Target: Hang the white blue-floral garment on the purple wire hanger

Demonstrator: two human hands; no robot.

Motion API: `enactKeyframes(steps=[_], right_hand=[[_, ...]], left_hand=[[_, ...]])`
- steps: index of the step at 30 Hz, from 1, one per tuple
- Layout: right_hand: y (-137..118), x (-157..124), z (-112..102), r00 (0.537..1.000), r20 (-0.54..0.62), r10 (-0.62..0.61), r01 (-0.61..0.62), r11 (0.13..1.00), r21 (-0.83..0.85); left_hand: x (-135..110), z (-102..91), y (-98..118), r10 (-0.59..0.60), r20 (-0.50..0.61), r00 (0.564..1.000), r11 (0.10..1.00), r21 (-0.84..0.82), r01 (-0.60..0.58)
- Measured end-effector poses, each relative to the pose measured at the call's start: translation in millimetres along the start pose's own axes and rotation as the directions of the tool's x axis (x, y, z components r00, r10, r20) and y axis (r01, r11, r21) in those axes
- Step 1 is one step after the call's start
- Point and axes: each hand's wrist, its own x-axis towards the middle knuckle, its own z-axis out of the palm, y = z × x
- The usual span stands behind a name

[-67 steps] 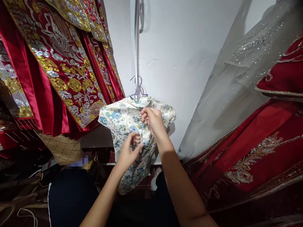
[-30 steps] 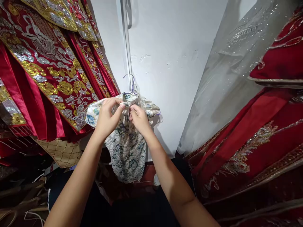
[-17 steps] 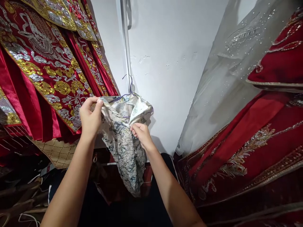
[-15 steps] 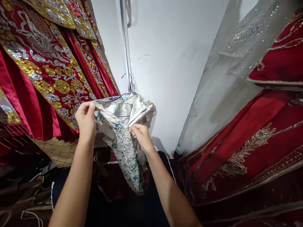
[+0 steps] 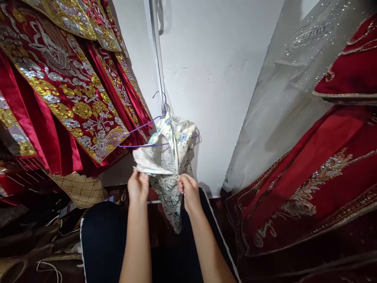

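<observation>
A white garment with a blue-green floral pattern (image 5: 169, 192) hangs in front of me on a purple wire hanger (image 5: 138, 129). The hanger's left arm is bare, while its right arm still runs through the cloth. My left hand (image 5: 138, 185) pinches the garment's left edge below the hanger. With closed fingers, my right hand (image 5: 188, 185) grips the front edge near the middle. Between both hands the edge is stretched nearly level. The garment's lower part tapers down between my forearms.
Red robes with gold and silver embroidery (image 5: 79, 94) hang at the left. On the right are a sheer white sparkly dress (image 5: 262, 106) and a beaded red garment (image 5: 294, 188). A metal pole (image 5: 159, 59) stands against the white wall (image 5: 212, 98). A phone (image 5: 67, 210) lies low at the left.
The garment's left side has come off the hanger's left arm. My left hand has moved right and down with the cloth; my right hand has shifted slightly right and down.
</observation>
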Motion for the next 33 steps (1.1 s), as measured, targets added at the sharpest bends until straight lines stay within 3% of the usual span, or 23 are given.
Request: enactKeyframes(steps=[1,4,6,12,16,18,21,23,27,30,33], right_hand=[[-1.1,1.2,-4.4,0.999,-0.031,0.012,-0.010,0.999,0.041],[-5.0,4.9,-16.9,0.991,-0.077,0.111,-0.095,0.978,0.186],[-7.0,7.1,-25.4,0.982,-0.066,0.177,-0.155,0.953,0.261],[2.3,15.3,-53.4,0.958,-0.206,0.200,-0.114,0.924,0.366],[10.9,14.7,-60.0,0.942,-0.182,0.283,-0.208,0.915,0.347],[9.7,10.7,-54.7,0.957,-0.170,0.237,-0.179,0.938,0.298],[3.6,1.6,-39.7,0.993,-0.072,0.094,-0.085,0.988,0.127],[-0.4,-5.1,-28.9,0.998,0.019,0.064,-0.064,0.998,0.015],[-10.2,-17.2,-14.6,0.986,0.109,0.122,-0.130,0.989,0.067],[-20.5,-21.8,-11.3,0.926,0.262,0.271,-0.313,0.940,0.133],[-22.3,-22.1,-10.5,0.849,0.372,0.374,-0.449,0.882,0.139]], left_hand=[[-9.5,-6.2,-12.3,0.021,0.002,1.000,0.998,0.066,-0.021],[-33.5,-21.9,-44.5,-0.134,0.129,0.983,0.939,0.333,0.084],[-44.7,-22.8,-54.5,-0.167,0.194,0.967,0.907,0.415,0.073],[-66.9,10.6,-39.3,0.049,0.328,0.943,0.930,0.330,-0.163],[-76.2,16.5,-36.4,0.034,0.367,0.930,0.906,0.381,-0.184],[-79.7,15.7,-38.2,0.013,0.365,0.931,0.907,0.387,-0.165],[-88.4,18.7,-36.9,-0.024,0.394,0.919,0.903,0.402,-0.149],[-97.5,23.9,-31.7,-0.068,0.446,0.892,0.883,0.443,-0.154],[-118.0,34.3,-14.9,-0.171,0.595,0.785,0.776,0.573,-0.265],[-130.7,38.7,-1.7,-0.248,0.663,0.706,0.681,0.638,-0.359],[-137.8,41.3,8.6,-0.292,0.689,0.663,0.616,0.666,-0.421]])
